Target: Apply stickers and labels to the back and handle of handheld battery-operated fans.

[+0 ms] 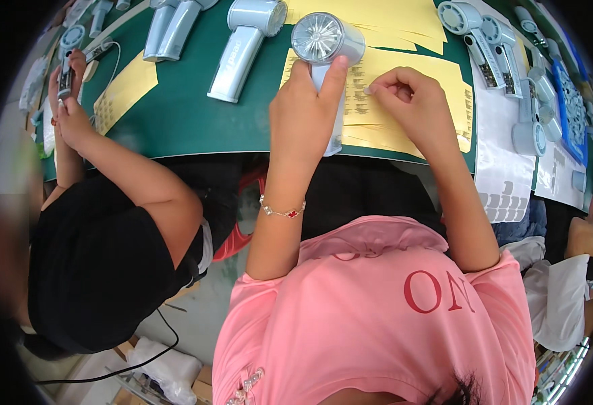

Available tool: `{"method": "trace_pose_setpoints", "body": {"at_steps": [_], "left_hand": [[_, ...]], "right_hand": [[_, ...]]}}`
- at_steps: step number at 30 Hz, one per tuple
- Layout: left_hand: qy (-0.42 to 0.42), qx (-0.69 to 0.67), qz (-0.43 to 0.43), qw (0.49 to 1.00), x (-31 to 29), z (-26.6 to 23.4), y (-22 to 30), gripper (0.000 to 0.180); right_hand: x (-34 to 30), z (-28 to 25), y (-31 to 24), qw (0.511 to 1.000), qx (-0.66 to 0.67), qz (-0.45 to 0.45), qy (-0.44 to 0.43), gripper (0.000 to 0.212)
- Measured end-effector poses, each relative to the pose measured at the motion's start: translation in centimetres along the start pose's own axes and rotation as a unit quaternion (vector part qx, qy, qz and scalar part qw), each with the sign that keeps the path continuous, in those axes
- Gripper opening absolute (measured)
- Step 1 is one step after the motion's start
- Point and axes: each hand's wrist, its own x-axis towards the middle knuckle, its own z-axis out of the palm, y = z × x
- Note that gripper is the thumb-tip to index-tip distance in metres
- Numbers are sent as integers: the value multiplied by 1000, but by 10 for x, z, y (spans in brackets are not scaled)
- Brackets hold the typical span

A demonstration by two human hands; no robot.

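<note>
Your left hand [303,104] wraps the fan's [327,42] handle by the counter's [182,115] near edge, probably for steadiness; right hand [414,104], fingertips together, pinches a pale scrap [368,90] over yellow sheets [404,61].

The left grip [302,106] partly hides the fan handle [335,133]; the label print [358,94] is illegible.

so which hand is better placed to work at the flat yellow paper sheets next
Probably the right hand: it is over the sheets, pinching a small pale piece, while the left hand grips the round-headed, light blue plastic handheld fan.
</note>
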Motion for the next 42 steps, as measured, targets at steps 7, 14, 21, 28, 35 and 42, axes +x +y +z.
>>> {"method": "trace_pose_setpoints", "body": {"at_steps": [7,14,21,28,35,42], "left_hand": [[1,5,12,1000,2,0,-3,51],[4,76,7,997,5,8,1,52],[123,-104,40,986,-12,-12,10,45],[-138,-592,-115,786,-22,7,42,55],[-210,-718,-254,613,-29,46,43,57],[-171,-695,-233,658,-36,44,53,47]], "right_hand": [[1,2,-1,1000,2,23,-9,11],[-2,9,-2,970,-138,-144,140,19],[-82,-122,57,970,-147,-111,158,10],[-145,-169,104,961,-210,-12,177,28],[-150,-166,122,962,-207,-38,171,21],[-153,-152,125,933,-261,-75,235,20]]}}
